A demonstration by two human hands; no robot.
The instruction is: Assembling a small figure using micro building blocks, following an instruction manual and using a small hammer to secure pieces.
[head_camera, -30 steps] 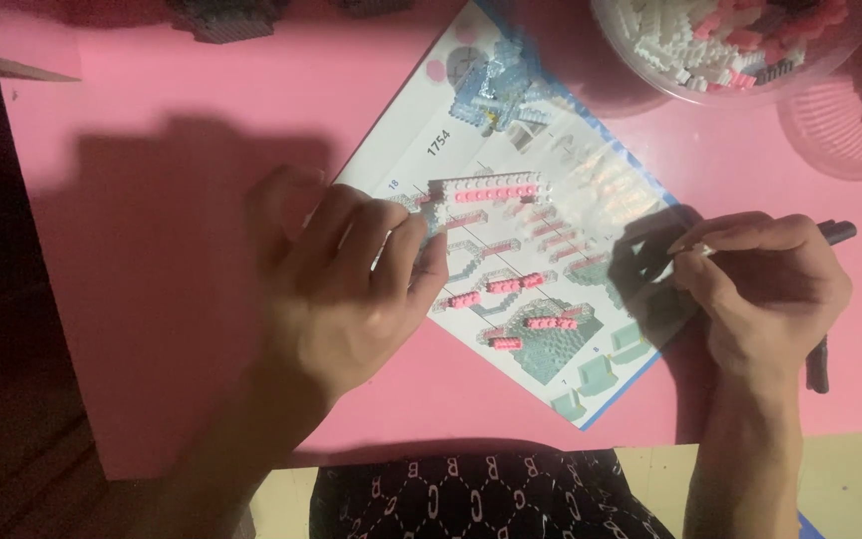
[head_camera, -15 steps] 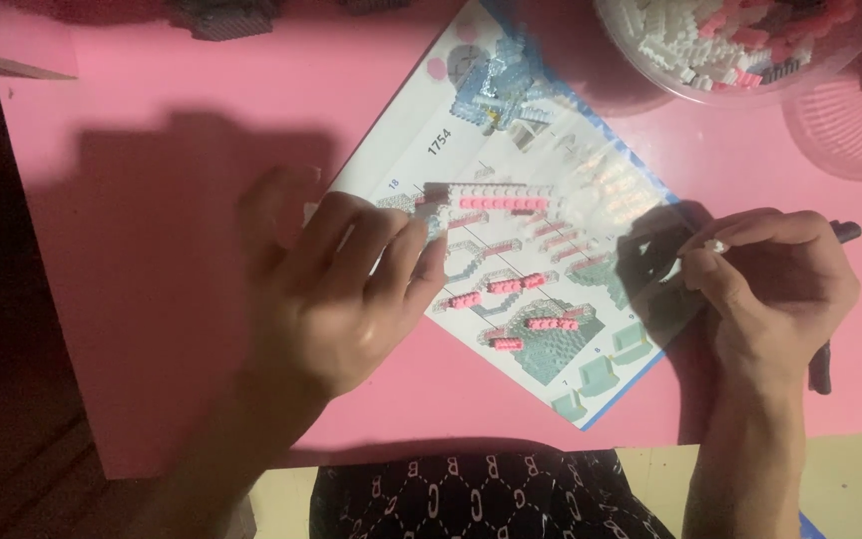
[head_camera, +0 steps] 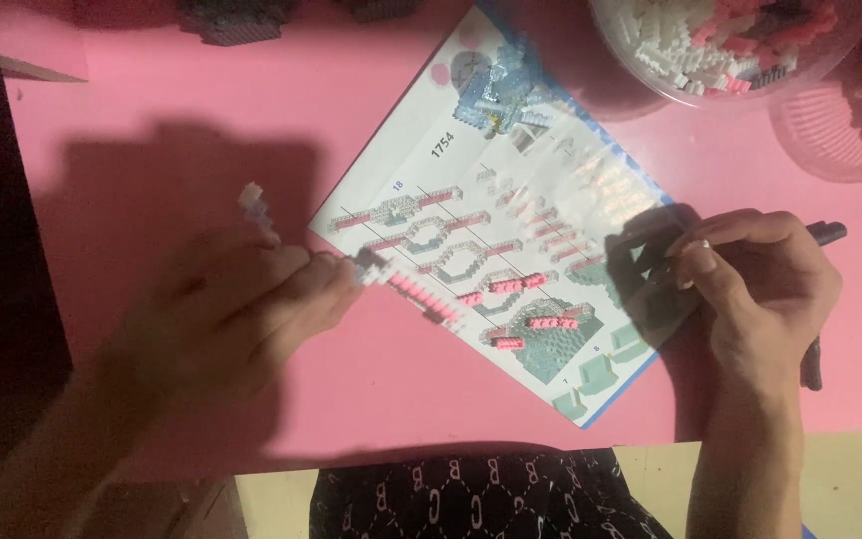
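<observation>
Shifted left since half a second back: left hand [head_camera: 226,314], blurred, off the instruction sheet [head_camera: 496,215], pinching a pink-and-white brick strip [head_camera: 406,284] at the sheet's left edge. Unmoved: right hand [head_camera: 760,284], fingers curled tight around a dark tool [head_camera: 825,235].

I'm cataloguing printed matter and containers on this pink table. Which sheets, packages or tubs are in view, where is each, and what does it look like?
Instruction sheet: centre of the pink table, lying diagonally; white rectangle, blue edge, pink and grey build diagrams.
Clear round tub: top right; holds small white, pink and grey bricks.
Second clear tub: far right edge, cut off by the frame.
No screens or signs.
</observation>
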